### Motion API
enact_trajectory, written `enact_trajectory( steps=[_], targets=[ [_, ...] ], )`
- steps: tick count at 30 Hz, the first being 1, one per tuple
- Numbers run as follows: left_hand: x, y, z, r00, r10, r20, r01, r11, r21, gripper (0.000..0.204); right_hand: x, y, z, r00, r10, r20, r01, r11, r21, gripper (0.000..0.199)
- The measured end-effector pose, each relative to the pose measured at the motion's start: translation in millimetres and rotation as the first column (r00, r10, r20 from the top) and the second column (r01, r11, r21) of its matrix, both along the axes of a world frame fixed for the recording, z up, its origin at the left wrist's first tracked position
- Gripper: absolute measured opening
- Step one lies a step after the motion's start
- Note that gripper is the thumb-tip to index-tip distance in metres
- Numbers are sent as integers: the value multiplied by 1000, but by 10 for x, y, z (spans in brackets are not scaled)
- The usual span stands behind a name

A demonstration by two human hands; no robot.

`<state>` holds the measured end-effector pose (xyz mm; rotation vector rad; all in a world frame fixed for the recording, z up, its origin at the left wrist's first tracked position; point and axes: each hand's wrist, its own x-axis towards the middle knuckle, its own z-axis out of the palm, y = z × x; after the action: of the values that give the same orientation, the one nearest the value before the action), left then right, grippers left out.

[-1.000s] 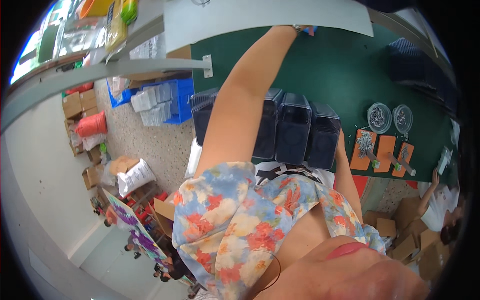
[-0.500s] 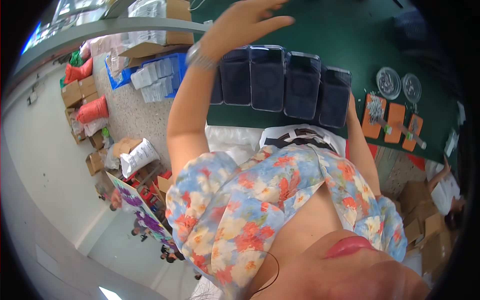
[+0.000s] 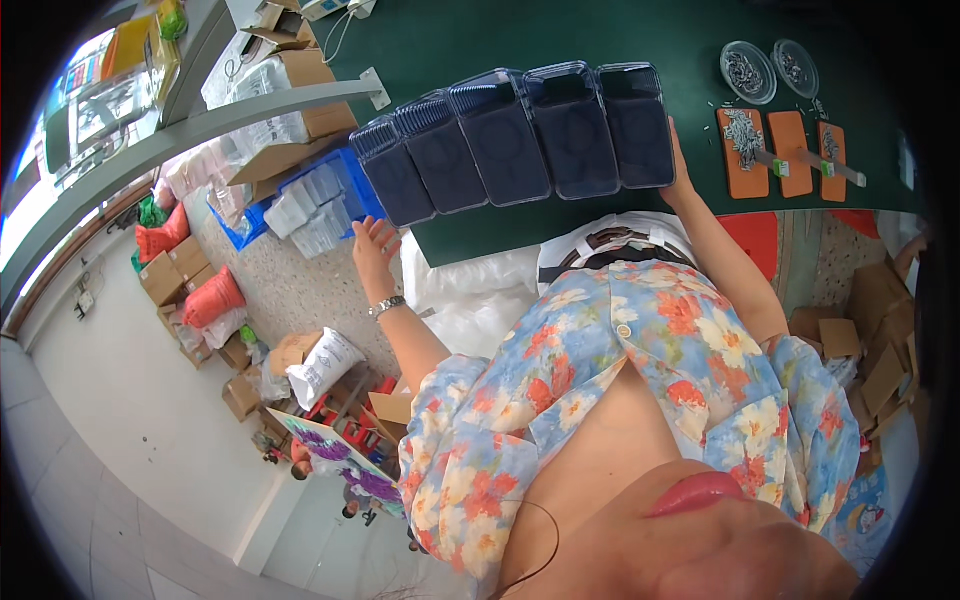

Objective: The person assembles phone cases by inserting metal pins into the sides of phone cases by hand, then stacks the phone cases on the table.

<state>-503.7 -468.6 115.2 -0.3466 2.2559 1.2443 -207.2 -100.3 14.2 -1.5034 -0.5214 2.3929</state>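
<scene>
A slanting row of nested clear plastic boxes (image 3: 505, 150), dark-looking inside, spans the green table near its front edge. Stacked rims show at the far side of the left ones. My left hand (image 3: 375, 252) is empty, fingers spread, just off the row's near left corner and apart from it. Against the outer side of the rightmost box (image 3: 640, 130) rests my right hand (image 3: 680, 170), its visible fingers stretched along the wall; the box partly hides them.
On the green table (image 3: 500, 35) at right lie orange trays (image 3: 745, 180) with small metal parts and two round clear tubs (image 3: 748, 72). A grey metal bar (image 3: 260, 102) crosses the left. Blue crates (image 3: 330, 195), cartons and sacks stand on the floor at left.
My left hand has come back from beyond the row to its near left corner. My right hand stays by the rightmost box. The whole view has shifted and turned.
</scene>
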Motion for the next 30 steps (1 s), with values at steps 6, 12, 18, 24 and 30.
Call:
enact_trajectory(
  steps=[6, 12, 18, 24, 30],
  targets=[
    [-273, 112, -378, 988, -2, 154, -18, 992, 125, 72, 159, 103, -368, 980, 147, 137, -180, 946, 270, 57],
    [-562, 305, -820, 897, -180, 404, -39, 877, 478, 52, 136, 333, -261, 947, 305, 102, -317, 939, 134, 49],
    [-259, 684, -1092, 822, -136, 553, -288, 739, 610, 52, 390, 271, -485, 973, 214, 88, -222, 970, 99, 48],
    [-318, 805, -997, 842, -109, 529, -333, 666, 668, 52, 429, 430, -500, 989, 82, 124, -77, 996, -46, 41],
    [-780, 1071, -884, 888, -136, 440, -296, 563, 772, 52, 11, 701, -481, 989, 104, 109, -114, 989, 91, 39]
  ],
)
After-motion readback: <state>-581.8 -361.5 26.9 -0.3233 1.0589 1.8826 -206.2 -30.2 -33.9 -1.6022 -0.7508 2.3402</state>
